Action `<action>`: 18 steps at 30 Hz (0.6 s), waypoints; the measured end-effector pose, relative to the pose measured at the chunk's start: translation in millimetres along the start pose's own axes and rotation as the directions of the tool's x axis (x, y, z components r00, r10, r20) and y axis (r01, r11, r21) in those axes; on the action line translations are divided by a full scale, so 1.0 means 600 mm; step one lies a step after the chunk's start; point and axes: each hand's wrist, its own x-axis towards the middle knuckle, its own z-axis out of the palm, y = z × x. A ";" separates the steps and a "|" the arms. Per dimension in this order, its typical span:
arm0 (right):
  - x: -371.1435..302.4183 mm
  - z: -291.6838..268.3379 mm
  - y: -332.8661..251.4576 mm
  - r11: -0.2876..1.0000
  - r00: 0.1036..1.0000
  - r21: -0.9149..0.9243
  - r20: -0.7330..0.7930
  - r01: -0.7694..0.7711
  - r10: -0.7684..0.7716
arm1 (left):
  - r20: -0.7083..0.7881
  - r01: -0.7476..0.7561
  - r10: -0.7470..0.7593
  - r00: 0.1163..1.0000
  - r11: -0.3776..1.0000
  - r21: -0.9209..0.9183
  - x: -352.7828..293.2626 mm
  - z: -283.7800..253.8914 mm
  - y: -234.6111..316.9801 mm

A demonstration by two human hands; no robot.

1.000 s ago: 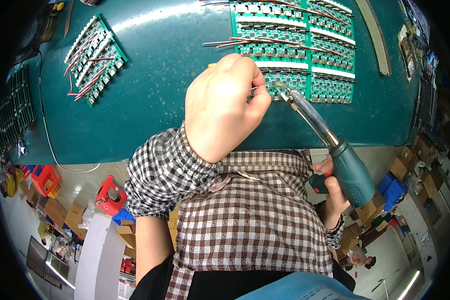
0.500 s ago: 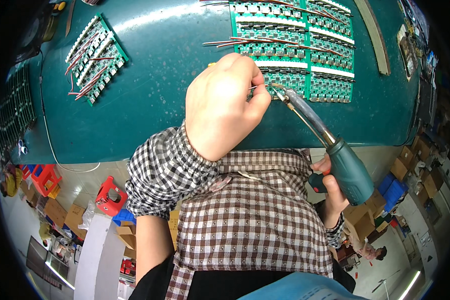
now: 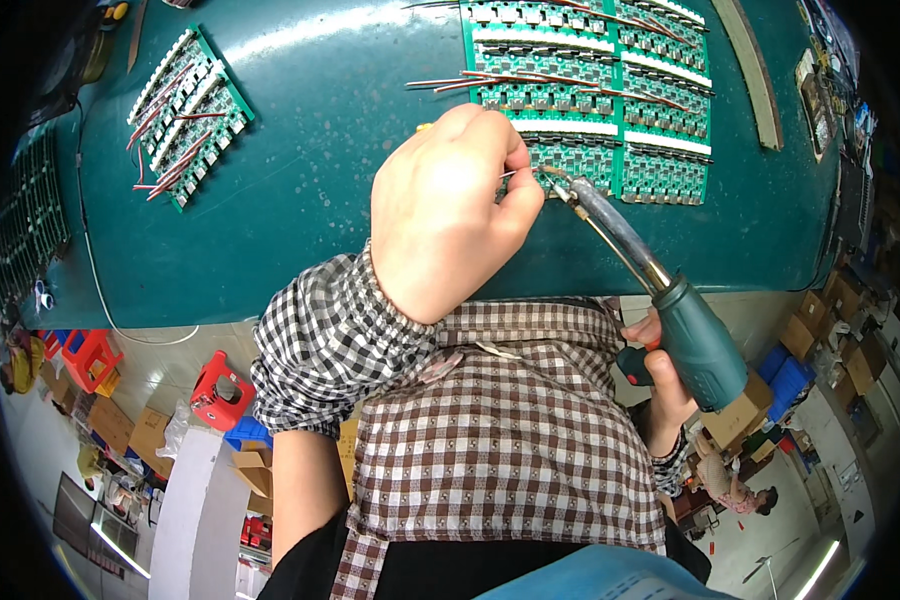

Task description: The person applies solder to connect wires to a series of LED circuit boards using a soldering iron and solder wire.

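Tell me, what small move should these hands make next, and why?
Perhaps ease the iron in until its tip meets the wire: the left hand pinches that wire over the board, and the right hand holds the iron with its tip close by. Any contact is too small to tell.

A: What's right of centre?
B: A soldering gun, dark green with a greyish metal barrel, slanting so its tip points up and left.
A: And the circuit-board panel?
B: Green, flat, at the top, right of centre, with rows of chips and white strips.
A: The thin wire?
B: Mostly hidden, just left of the gun's tip.
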 end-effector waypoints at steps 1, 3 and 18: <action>0.000 0.000 0.000 1.000 1.000 -0.005 0.001 0.005 -0.005 | 0.000 0.001 -0.001 1.000 1.000 0.000 0.000 -0.001 0.000; -0.001 -0.001 0.002 1.000 1.000 -0.011 -0.003 0.011 -0.011 | 0.000 -0.002 0.002 1.000 1.000 0.007 0.000 0.002 0.000; -0.009 -0.013 0.006 0.984 0.996 0.158 0.055 -0.083 0.076 | 0.010 0.006 -0.007 1.000 1.000 0.024 0.000 0.002 0.000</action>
